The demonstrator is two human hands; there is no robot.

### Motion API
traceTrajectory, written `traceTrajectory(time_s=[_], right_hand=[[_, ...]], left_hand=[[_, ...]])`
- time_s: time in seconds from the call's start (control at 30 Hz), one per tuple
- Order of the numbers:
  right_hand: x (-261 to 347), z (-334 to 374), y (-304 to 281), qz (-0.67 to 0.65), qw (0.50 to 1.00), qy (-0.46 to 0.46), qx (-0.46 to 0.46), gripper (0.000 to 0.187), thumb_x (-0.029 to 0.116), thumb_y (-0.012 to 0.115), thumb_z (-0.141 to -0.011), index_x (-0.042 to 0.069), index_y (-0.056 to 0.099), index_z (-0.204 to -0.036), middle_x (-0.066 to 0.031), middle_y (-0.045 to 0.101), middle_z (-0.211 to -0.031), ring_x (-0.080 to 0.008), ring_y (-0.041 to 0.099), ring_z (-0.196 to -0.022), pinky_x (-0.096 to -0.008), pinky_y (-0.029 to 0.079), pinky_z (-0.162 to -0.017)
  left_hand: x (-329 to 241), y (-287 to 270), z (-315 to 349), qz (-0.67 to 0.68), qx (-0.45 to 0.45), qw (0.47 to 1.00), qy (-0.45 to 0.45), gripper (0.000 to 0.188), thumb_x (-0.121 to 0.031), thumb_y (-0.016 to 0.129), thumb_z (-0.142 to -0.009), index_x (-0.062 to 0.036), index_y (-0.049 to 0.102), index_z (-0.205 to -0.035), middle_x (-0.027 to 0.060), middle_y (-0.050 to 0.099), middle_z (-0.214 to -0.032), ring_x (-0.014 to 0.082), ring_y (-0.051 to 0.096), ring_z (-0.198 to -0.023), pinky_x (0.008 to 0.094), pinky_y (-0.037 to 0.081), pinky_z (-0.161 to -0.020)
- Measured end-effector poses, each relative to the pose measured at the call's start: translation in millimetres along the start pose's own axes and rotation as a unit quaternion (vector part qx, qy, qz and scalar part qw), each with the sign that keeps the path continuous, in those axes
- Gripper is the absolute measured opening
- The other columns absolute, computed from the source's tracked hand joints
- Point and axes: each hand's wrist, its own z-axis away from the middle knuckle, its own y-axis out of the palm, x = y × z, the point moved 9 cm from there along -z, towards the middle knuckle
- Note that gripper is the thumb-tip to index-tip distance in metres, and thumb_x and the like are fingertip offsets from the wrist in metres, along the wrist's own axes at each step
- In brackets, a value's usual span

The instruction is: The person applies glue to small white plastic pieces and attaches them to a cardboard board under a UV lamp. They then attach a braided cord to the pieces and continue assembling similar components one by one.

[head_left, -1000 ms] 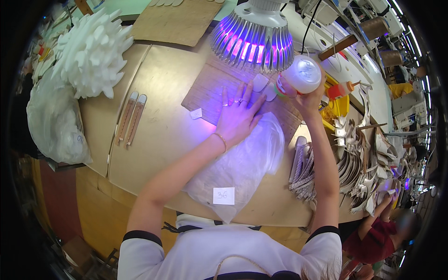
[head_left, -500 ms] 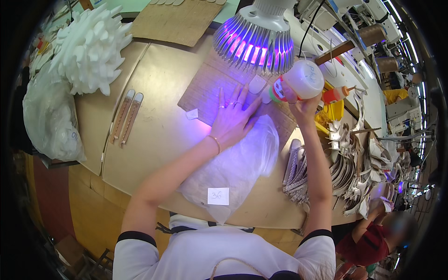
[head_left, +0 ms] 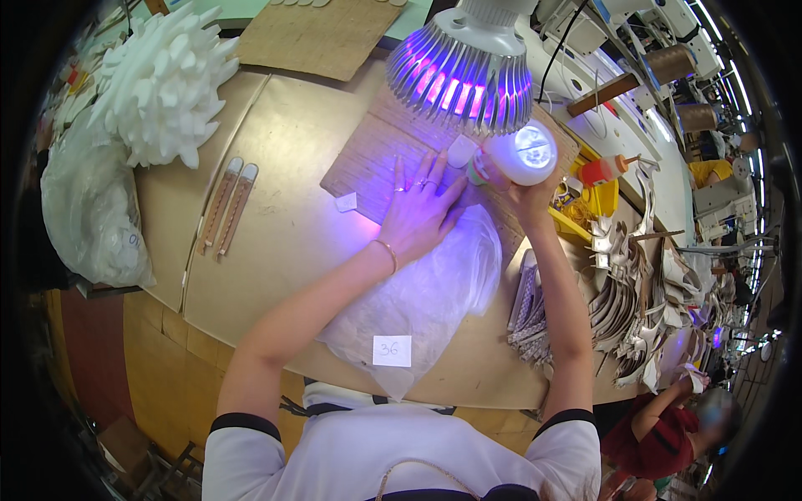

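My left hand (head_left: 420, 207) lies flat with fingers spread on a brown cardboard sheet (head_left: 357, 171), its fingertips close to a small pale rounded piece (head_left: 460, 151). In my right hand (head_left: 530, 199) is a translucent white squeeze bottle (head_left: 520, 157), tipped on its side with the bottom facing up and right. Its front end points left toward the pale piece; the tip is hidden. A clear plastic bag (head_left: 401, 292) with a white paper label is spread under my left wrist. Close above the cardboard glows a finned lamp (head_left: 458, 75) with violet light.
Two tan strips (head_left: 227, 209) lie on the table at left, near a pile of white foam pieces (head_left: 163, 88) and a stuffed plastic bag (head_left: 92, 209). On the right are a yellow tray (head_left: 606, 200), a red bottle (head_left: 603, 171) and stacked curved pieces (head_left: 618, 292). A co-worker (head_left: 656, 430) sits lower right.
My right hand has brought the bottle left and slightly down, turning its bottom more toward me. My left hand stays flat in nearly the same place.
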Motion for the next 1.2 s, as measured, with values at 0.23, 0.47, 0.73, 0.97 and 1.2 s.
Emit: traceTrajectory(time_s=[0.23, 0.47, 0.73, 0.97, 1.2], right_hand=[[1.7, -4.5, -0.1, -0.026, 0.999, -0.018, 0.009, 0.083, 0.03, 0.089, -0.067, 0.0, 0.041, -0.129, -0.0122, 0.067, -0.103, -0.0251, 0.069, -0.093, -0.0357, 0.054, -0.081], [6.9, -13.1, 2.8, -0.01, 0.998, -0.014, 0.063, 0.084, 0.029, 0.089, -0.067, -0.001, 0.041, -0.129, -0.0131, 0.067, -0.104, -0.025, 0.068, -0.094, -0.0352, 0.054, -0.081], [1.0, -29.6, 27.1, -0.053, 0.999, 0.008, -0.01, 0.085, 0.032, 0.088, -0.067, 0.001, 0.041, -0.13, -0.0137, 0.067, -0.104, -0.0258, 0.069, -0.093, -0.0368, 0.054, -0.08], [6.1, -25.6, 39.9, -0.026, 0.998, -0.019, 0.054, 0.086, 0.035, 0.089, -0.066, 0.002, 0.041, -0.13, -0.0156, 0.067, -0.103, -0.0285, 0.069, -0.091, -0.0373, 0.055, -0.077], [10.9, -25.2, 46.1, -0.027, 0.995, -0.037, 0.093, 0.088, 0.036, 0.088, -0.067, 0.004, 0.039, -0.132, -0.0161, 0.067, -0.104, -0.0308, 0.069, -0.092, -0.0381, 0.055, -0.078]], left_hand=[[0.6, -1.2, 0.8, 0.016, -0.011, 1.0, -0.001, 0.053, -0.035, 0.056, -0.092, -0.0174, 0.046, -0.14, 0.0229, 0.029, -0.152, 0.0395, 0.026, -0.142, 0.0683, 0.011, -0.111], [1.0, 0.7, 0.4, 0.014, 0.006, 1.0, -0.004, 0.054, -0.034, 0.056, -0.091, -0.018, 0.045, -0.141, 0.0225, 0.028, -0.152, 0.0409, 0.025, -0.142, 0.0687, 0.011, -0.11], [-0.8, -3.4, -1.1, 0.015, 0.012, 1.0, -0.002, 0.053, -0.034, 0.057, -0.091, -0.0159, 0.047, -0.139, 0.0235, 0.028, -0.152, 0.0415, 0.025, -0.142, 0.0684, 0.012, -0.111], [0.4, -2.4, -0.3, 0.028, 0.024, 0.999, -0.016, 0.052, -0.036, 0.058, -0.091, -0.0144, 0.049, -0.138, 0.0238, 0.03, -0.151, 0.0394, 0.025, -0.142, 0.0673, 0.014, -0.111], [0.6, -4.4, -1.1, 0.024, 0.017, 1.0, -0.011, 0.051, -0.034, 0.058, -0.09, -0.0145, 0.05, -0.136, 0.0246, 0.032, -0.15, 0.0395, 0.028, -0.141, 0.0674, 0.014, -0.111]])
